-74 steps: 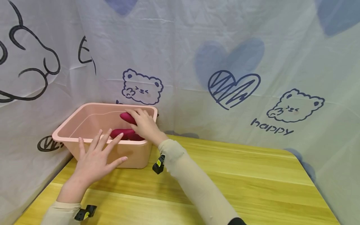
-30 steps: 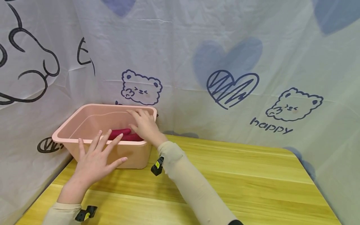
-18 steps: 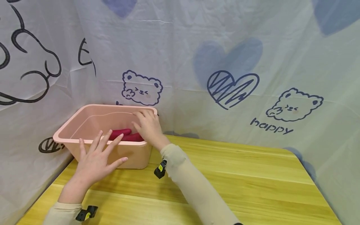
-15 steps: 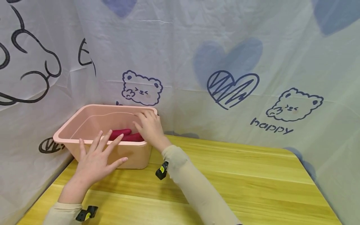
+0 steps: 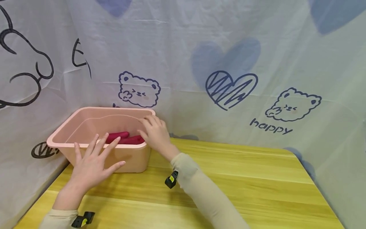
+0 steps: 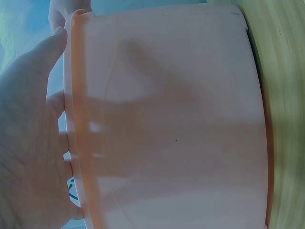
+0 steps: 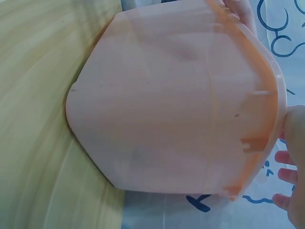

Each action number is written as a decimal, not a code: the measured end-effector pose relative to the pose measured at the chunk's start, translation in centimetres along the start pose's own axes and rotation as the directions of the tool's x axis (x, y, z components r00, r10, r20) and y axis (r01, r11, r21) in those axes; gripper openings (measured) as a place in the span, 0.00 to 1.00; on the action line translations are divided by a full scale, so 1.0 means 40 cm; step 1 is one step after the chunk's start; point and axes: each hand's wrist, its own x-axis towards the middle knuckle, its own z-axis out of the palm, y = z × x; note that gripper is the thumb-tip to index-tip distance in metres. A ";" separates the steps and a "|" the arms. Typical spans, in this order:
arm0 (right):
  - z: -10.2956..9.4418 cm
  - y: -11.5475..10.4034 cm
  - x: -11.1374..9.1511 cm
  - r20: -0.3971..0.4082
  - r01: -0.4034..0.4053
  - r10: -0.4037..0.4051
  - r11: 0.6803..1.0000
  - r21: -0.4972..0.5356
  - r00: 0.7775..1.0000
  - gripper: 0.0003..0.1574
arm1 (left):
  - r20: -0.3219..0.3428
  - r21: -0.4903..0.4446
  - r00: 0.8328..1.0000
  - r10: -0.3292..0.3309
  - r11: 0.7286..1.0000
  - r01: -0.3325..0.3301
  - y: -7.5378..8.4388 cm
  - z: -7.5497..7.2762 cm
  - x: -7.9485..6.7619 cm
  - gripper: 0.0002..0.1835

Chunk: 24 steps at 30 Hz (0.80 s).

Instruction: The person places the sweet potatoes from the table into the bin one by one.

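Note:
A pink plastic basin [image 5: 130, 159] sits at the table's left back. Inside it lie smooth, elongated dark-red things [image 5: 132, 140], partly hidden by the front rim and the hands; their kind is unclear. My left hand [image 5: 89, 168] has its fingers spread over the near rim, and in the left wrist view they reach past the basin's edge [image 6: 76, 95]. My right hand [image 5: 156, 133] is at the right rim with nothing in it, its fingers loosely bent over the basin's corner. The right wrist view shows the fingertips [image 7: 286, 175] beside the rim.
The wooden tabletop [image 5: 243, 181] stretches to the right of the basin. A pale cloth [image 5: 183, 105] printed with hearts and bears hangs behind and to the left, close to the basin.
My right hand let go of a dark-red thing over the basin, then drew back rightward toward the rim. My left hand stays spread at the near rim. The view has shifted slightly.

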 end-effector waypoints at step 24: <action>-0.070 0.164 -0.170 0.069 -0.071 0.078 0.992 -0.107 0.995 0.30 | -0.026 0.021 1.000 0.015 1.000 -0.014 0.045 -0.025 0.032 0.41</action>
